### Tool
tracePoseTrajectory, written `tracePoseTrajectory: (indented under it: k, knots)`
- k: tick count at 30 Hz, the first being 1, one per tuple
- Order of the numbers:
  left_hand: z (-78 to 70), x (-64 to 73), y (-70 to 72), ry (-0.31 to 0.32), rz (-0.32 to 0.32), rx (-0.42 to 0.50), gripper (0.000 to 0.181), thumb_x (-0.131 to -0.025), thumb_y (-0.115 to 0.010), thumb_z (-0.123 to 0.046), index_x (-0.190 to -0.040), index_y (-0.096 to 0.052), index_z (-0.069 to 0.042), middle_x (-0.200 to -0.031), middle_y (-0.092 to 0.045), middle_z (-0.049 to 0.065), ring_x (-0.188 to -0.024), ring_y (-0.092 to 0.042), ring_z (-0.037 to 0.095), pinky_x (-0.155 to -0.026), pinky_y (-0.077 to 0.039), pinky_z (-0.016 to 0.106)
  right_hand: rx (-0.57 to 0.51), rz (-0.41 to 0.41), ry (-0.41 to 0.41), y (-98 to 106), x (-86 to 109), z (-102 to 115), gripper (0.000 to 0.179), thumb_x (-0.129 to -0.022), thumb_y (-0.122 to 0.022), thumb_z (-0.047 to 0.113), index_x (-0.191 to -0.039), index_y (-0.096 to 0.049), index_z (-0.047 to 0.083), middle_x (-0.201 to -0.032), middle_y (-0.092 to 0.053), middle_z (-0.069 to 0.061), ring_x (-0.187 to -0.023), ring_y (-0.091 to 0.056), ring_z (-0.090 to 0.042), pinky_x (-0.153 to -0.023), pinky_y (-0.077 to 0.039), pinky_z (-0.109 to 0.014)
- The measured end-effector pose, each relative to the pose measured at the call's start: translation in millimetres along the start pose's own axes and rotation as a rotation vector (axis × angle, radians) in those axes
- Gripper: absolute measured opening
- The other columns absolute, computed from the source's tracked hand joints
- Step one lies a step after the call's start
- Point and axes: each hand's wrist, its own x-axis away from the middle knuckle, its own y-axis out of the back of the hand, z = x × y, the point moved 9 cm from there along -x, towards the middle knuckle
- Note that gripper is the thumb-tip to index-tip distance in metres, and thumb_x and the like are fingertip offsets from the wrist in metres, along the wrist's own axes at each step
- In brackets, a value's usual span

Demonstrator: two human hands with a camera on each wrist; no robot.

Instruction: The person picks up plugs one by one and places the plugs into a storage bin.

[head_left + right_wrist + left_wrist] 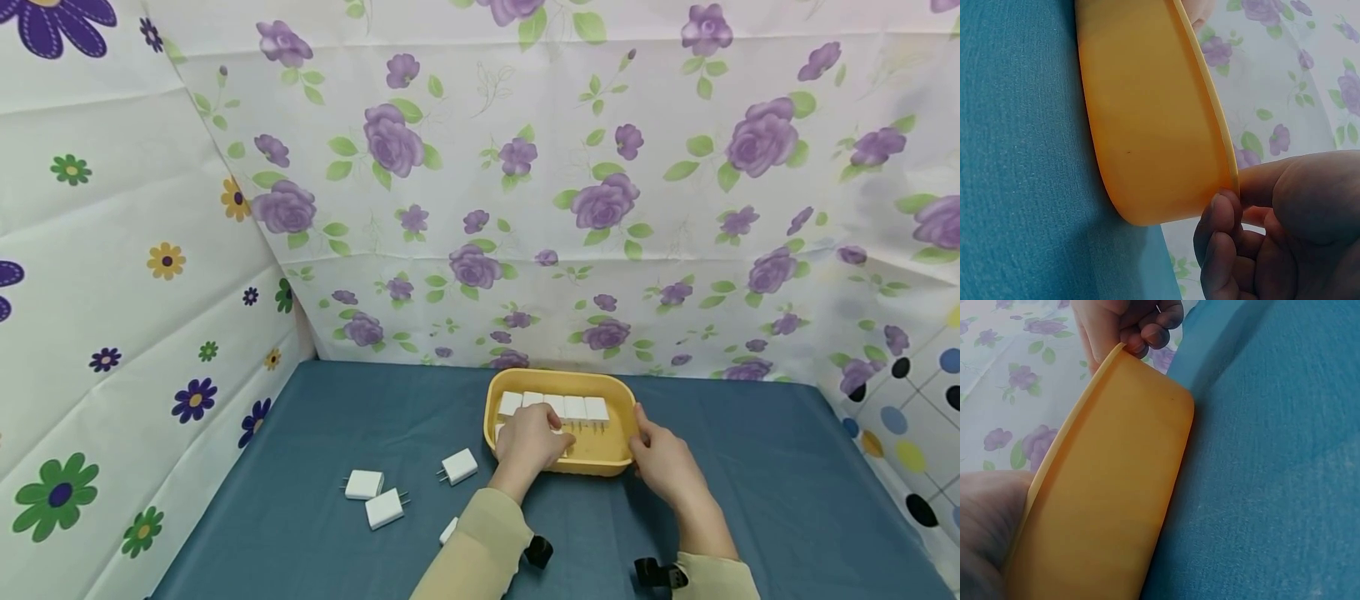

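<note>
A yellow plastic basket [615,417] stands at the back of the table, with a row of white charger plugs [574,408] along its far side, their metal pins facing forward. My left hand [528,437] reaches over the near rim, fingers bent down inside. A bit of a white charger [557,432] shows between its thumb and fingers; the rest is hidden by the hand. Another white plug peeks out at the hand's left. At the basket's right end, my right hand [667,462] pinches the rim; in the right wrist view its fingers [1219,219] curl against the outer wall.
Left of the basket, several loose chargers lie on the blue tablecloth [300,433]: a pair close together [363,484], one charger nearer the basket [459,467], and a charger [448,531] partly covered by the left sleeve. A flowered sheet [465,167] hangs right behind the table.
</note>
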Motion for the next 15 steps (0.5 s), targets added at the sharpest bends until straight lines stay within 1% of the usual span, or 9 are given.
tracePoseTrajectory:
  k: [3, 6, 9, 13, 15]
  knots:
    - [-3.2, 1.1, 2.4, -0.033, -0.037, -0.011, 0.018, -0.096, -0.078, -0.048, -0.097, -0.077, -0.030, -0.081, -0.065, -0.012, -0.060, -0.054, 0.011, -0.052, -0.044, 0.033, -0.001, 0.002, -0.002, 0.3, 0.0, 0.2, 0.065, -0.113, -0.042, 0.021, -0.172, -0.016, 0.014, -0.084, -0.059, -0.010, -0.073, -0.062, -0.021, -0.065, -0.048, -0.037]
    - [-6.4, 2.5, 4.9, -0.066, -0.062, -0.005, 0.017, -0.103, -0.071, -0.044, -0.103, -0.080, -0.029, -0.078, -0.065, -0.013, -0.056, -0.054, 0.011, -0.049, -0.044, 0.033, -0.001, -0.001, 0.001, 1.5, 0.6, 1.6, 0.065, -0.113, -0.042, 0.021, -0.172, -0.016, 0.014, -0.083, -0.059, -0.010, -0.073, -0.062, -0.021, -0.065, -0.048, -0.037]
    - [-7.8, 2.9, 6.1, -0.087, -0.074, 0.002, 0.017, -0.105, -0.068, -0.041, -0.106, -0.081, -0.028, -0.076, -0.064, -0.013, -0.055, -0.053, 0.011, -0.049, -0.043, 0.033, 0.002, -0.005, -0.003, 1.9, 1.4, 1.9, 0.064, -0.113, -0.042, 0.021, -0.172, -0.016, 0.013, -0.082, -0.059, -0.009, -0.073, -0.061, -0.021, -0.066, -0.048, -0.037]
    - [-6.6, 2.1, 5.8, -0.097, -0.077, 0.012, 0.016, -0.106, -0.068, -0.038, -0.103, -0.079, -0.028, -0.070, -0.060, -0.013, -0.053, -0.053, 0.011, -0.047, -0.042, 0.033, 0.002, -0.003, -0.005, 1.5, 2.0, 2.3, 0.064, -0.113, -0.043, 0.021, -0.172, -0.017, 0.013, -0.083, -0.060, -0.009, -0.074, -0.061, -0.021, -0.066, -0.049, -0.038]
    - [-6.0, 1.4, 6.1, -0.106, -0.084, 0.035, 0.016, -0.106, -0.067, -0.039, -0.103, -0.079, -0.028, -0.064, -0.058, -0.011, -0.050, -0.051, 0.013, -0.044, -0.039, 0.033, 0.001, 0.000, -0.005, 1.3, 1.8, 2.4, 0.064, -0.113, -0.043, 0.021, -0.172, -0.017, 0.013, -0.084, -0.060, -0.009, -0.074, -0.061, -0.021, -0.067, -0.049, -0.038]
